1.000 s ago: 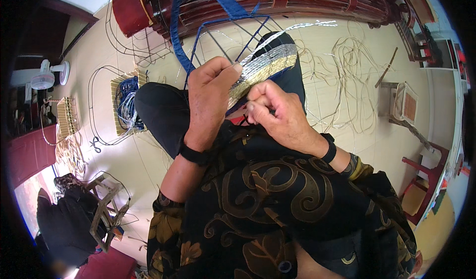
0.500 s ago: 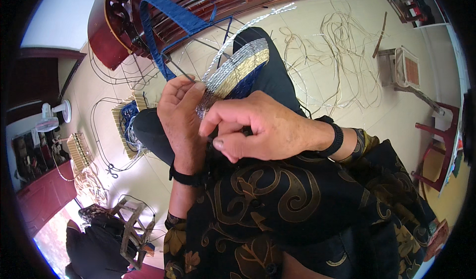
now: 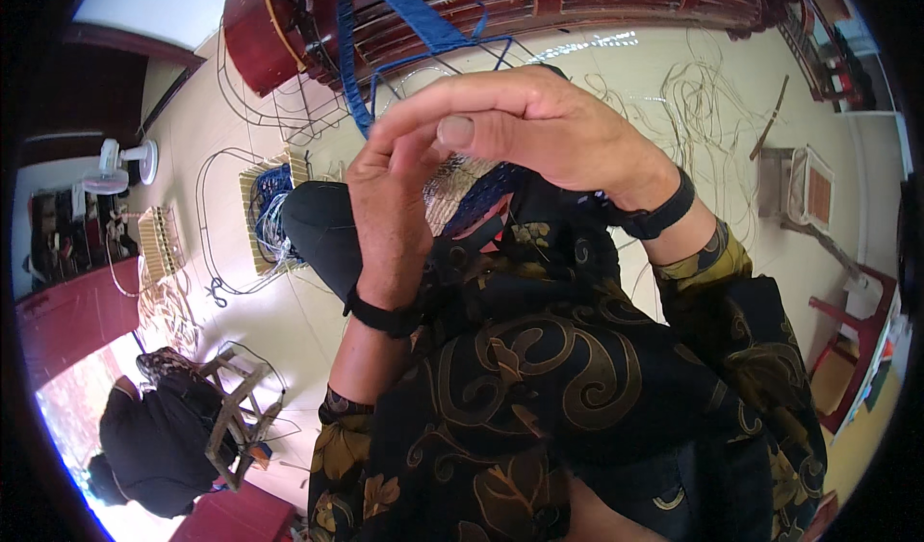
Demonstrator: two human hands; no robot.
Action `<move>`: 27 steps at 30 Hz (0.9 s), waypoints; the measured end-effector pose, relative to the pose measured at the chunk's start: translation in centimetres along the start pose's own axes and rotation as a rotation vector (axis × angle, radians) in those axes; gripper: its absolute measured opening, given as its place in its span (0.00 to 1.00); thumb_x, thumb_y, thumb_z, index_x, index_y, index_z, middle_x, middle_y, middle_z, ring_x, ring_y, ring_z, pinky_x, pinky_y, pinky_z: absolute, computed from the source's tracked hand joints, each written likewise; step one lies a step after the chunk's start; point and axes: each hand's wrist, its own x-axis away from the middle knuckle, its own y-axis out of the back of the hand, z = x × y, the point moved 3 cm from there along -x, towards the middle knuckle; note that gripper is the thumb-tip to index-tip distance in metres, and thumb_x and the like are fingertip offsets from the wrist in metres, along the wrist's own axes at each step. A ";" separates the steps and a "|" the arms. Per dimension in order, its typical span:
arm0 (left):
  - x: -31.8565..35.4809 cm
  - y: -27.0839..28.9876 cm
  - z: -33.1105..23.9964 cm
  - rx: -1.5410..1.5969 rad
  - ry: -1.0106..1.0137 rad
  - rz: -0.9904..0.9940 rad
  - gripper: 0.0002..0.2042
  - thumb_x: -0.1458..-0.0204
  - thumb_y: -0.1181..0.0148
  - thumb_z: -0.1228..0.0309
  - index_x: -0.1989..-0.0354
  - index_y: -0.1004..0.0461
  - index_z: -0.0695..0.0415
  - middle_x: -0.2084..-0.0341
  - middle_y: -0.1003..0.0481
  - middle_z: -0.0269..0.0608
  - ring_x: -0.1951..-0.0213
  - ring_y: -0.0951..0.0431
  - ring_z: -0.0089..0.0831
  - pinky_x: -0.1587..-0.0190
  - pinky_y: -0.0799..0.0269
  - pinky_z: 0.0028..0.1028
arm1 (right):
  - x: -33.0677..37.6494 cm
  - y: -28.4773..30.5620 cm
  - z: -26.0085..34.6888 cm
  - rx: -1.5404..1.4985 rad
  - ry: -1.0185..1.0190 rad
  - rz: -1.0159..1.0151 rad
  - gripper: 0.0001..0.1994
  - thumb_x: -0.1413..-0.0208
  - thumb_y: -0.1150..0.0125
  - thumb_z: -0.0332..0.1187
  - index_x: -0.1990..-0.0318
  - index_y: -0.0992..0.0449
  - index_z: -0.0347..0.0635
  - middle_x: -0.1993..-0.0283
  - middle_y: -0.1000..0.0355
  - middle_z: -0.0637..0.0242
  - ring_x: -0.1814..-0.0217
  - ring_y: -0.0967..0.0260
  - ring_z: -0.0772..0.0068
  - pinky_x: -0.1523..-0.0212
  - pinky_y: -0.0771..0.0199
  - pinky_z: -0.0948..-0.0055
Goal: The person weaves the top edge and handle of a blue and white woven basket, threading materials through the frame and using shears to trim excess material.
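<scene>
The weave, banded in cream, silver and dark blue, lies at the middle of the frame, on or close above the lap, with much of it covered by the hands. What shows of it slants from lower left toward upper right, and its long axis seems to run that way, though its far end is hidden. The left hand is the nearer one: it stands upright just left of the weave, against its left end, back toward the viewer. Its fingers look curled, but their tips are out of sight, so whether they grip the weave cannot be told. The right hand reaches in from the right across the upper side of the weave, its fingers pointing left and bent, their tips overlapping the top of the left hand. Its thumb lies below the forefinger with a narrow gap between them; whether it pinches a strand at the far side cannot be made out. From the right hand, then, the weave lies below and toward the lower left. Beyond both hands, at upper centre, rises the blue strap, with white strand tips to its right, in front of the red-brown bench.
</scene>
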 end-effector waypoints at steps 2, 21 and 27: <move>-0.3 0.0 0.8 -0.017 0.021 0.097 0.05 0.55 0.47 0.83 0.69 0.28 0.63 0.77 0.27 0.34 0.75 0.31 0.14 0.72 0.38 0.14 | 0.4 1.9 -0.9 0.647 0.037 -0.067 0.10 0.47 0.49 0.35 0.60 0.26 0.42 0.66 0.28 0.66 0.61 0.32 0.67 0.57 0.36 0.68; 1.7 -1.0 1.9 -0.218 -0.123 0.162 0.11 0.57 0.47 0.82 0.62 0.31 0.62 0.70 0.26 0.40 0.70 0.28 0.21 0.67 0.34 0.19 | 1.5 4.3 -1.5 0.731 -0.320 -0.007 0.06 0.53 0.41 0.30 0.71 0.25 0.37 0.77 0.32 0.66 0.76 0.36 0.75 0.74 0.37 0.76; 2.9 -2.1 0.8 -0.727 -0.801 0.015 0.07 0.60 0.39 0.80 0.71 0.29 0.64 0.70 0.28 0.45 0.66 0.27 0.35 0.62 0.33 0.25 | 1.7 4.4 -1.3 0.698 -0.378 -0.022 0.07 0.52 0.41 0.32 0.71 0.25 0.38 0.77 0.31 0.67 0.77 0.37 0.77 0.75 0.37 0.76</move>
